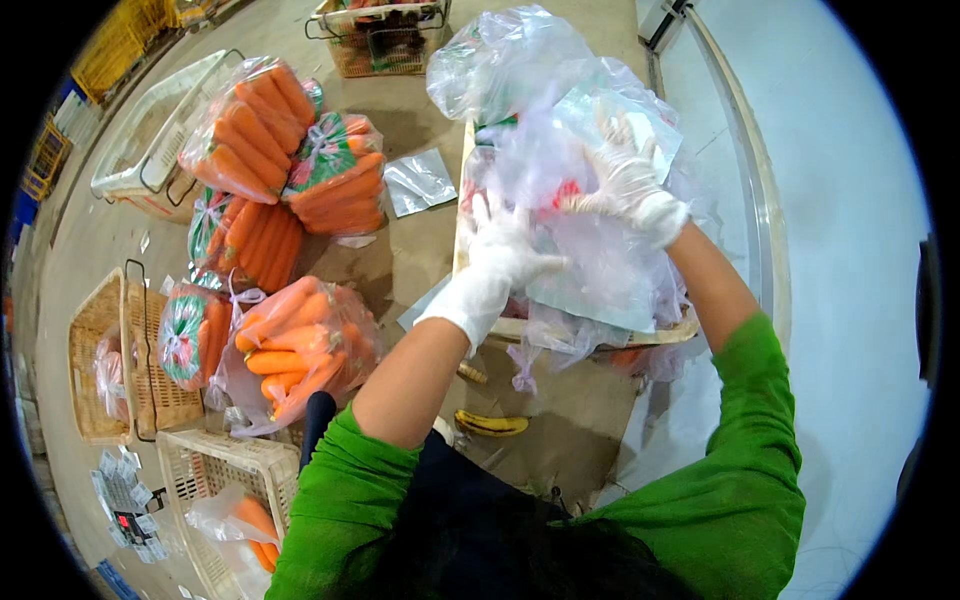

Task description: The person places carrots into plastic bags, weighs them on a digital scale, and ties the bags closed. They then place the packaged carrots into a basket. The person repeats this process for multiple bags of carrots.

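Note:
Both my hands wear white gloves and are over a crate (459, 225) heaped with crumpled clear plastic bags (600, 255). My left hand (506, 244) is at the crate's left side, fingers spread over the plastic. Farther back and to the right, my right hand (630, 176) is also spread, with its thumb beside a small red piece (566, 193). A whitish, blurred plastic bag (536, 154) lies between the hands. Silvery sheets (664, 139) show among the bags behind my right hand. What lies beneath the plastic is mostly hidden.
Bagged carrots (251, 135) are piled at the left, with a looser carrot bag (300, 360) nearer me. Plastic crates (161, 322) stand beyond them. A silvery packet (421, 180) and a banana (491, 424) lie on the floor. A pale wall (847, 225) rises at the right.

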The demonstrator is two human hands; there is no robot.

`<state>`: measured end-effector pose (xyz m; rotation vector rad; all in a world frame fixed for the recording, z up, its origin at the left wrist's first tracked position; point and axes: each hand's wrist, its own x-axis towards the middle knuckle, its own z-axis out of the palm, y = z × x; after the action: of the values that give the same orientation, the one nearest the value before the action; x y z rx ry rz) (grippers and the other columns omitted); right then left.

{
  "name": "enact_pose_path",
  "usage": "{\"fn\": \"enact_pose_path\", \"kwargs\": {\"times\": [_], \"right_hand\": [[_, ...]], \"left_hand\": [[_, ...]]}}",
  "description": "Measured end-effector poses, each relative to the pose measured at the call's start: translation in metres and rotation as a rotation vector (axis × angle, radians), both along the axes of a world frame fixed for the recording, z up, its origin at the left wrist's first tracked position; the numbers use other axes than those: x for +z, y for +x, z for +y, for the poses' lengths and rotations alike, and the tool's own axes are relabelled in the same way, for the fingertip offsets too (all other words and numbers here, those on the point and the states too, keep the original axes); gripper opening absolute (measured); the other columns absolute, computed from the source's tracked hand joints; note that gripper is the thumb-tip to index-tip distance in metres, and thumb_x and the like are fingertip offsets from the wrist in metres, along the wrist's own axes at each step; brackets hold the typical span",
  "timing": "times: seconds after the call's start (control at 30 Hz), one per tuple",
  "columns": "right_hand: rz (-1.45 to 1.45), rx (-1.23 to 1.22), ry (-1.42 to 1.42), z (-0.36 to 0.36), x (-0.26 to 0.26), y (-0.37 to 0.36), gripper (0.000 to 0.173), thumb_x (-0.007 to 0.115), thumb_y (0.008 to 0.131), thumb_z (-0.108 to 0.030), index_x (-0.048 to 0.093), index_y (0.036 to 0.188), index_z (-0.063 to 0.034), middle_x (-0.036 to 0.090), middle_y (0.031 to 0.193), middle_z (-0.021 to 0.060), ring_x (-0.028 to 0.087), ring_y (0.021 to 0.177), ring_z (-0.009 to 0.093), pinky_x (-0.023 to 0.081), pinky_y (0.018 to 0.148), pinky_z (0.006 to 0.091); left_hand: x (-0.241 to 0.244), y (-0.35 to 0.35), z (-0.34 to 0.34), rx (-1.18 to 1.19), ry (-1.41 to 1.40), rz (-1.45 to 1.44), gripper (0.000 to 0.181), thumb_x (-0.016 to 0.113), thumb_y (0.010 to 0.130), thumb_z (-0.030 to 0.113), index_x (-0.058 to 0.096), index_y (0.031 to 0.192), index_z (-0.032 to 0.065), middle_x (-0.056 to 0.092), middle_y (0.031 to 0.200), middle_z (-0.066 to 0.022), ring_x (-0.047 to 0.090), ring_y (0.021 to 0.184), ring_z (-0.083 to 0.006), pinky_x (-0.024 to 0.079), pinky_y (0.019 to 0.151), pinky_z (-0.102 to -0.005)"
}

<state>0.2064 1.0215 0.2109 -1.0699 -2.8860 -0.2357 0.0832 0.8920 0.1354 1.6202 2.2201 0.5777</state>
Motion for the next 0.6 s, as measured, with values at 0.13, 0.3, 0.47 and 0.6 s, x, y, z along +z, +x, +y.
{"fn": "enact_pose_path", "kwargs": {"times": [0.13,0.3,0.47,0.6], "right_hand": [[-0.391,-0.234,-0.339,0.059,-0.112,-0.003,0.102,0.076,0.058,-0.051,0.031,0.140,-0.0079,0.004,0.151,0.0167,0.010,0.137,0.042,0.018,0.098,0.0701],[-0.618,-0.251,-0.380,0.079,-0.298,-0.021,0.084,0.060,0.079,-0.039,0.017,0.145,-0.0109,0.010,0.152,0.0097,0.013,0.137,0.040,0.017,0.097,0.0717],[-0.701,-0.248,-0.337,0.094,-0.335,-0.052,0.063,0.047,0.088,-0.034,0.025,0.143,-0.0130,0.020,0.148,0.0141,0.016,0.135,0.040,0.016,0.100,0.0679],[-0.700,-0.311,-0.265,0.122,-0.382,-0.019,0.058,0.039,0.091,-0.030,0.022,0.144,-0.0174,0.022,0.147,0.0166,0.018,0.134,0.041,0.015,0.101,0.0656]], "left_hand": [[-0.028,0.010,0.019,-0.147,-0.367,0.080,0.116,0.080,0.050,0.051,0.021,0.144,0.0193,0.002,0.151,-0.0200,0.004,0.137,-0.0458,0.014,0.107,-0.0592],[-0.117,0.005,0.040,-0.273,-0.561,0.175,0.117,0.083,0.050,0.046,0.019,0.144,0.0163,0.004,0.150,-0.0205,0.019,0.133,-0.0480,0.025,0.105,-0.0556],[-0.151,-0.015,0.064,-0.299,-0.622,0.234,0.101,0.080,0.060,0.040,0.025,0.140,0.0136,0.010,0.150,-0.0166,0.024,0.133,-0.0433,0.030,0.103,-0.0548],[-0.140,-0.006,0.047,-0.362,-0.390,0.233,0.050,0.053,0.079,0.016,0.042,0.127,0.0063,0.026,0.143,-0.0203,0.029,0.130,-0.0428,0.027,0.104,-0.0577]]}}
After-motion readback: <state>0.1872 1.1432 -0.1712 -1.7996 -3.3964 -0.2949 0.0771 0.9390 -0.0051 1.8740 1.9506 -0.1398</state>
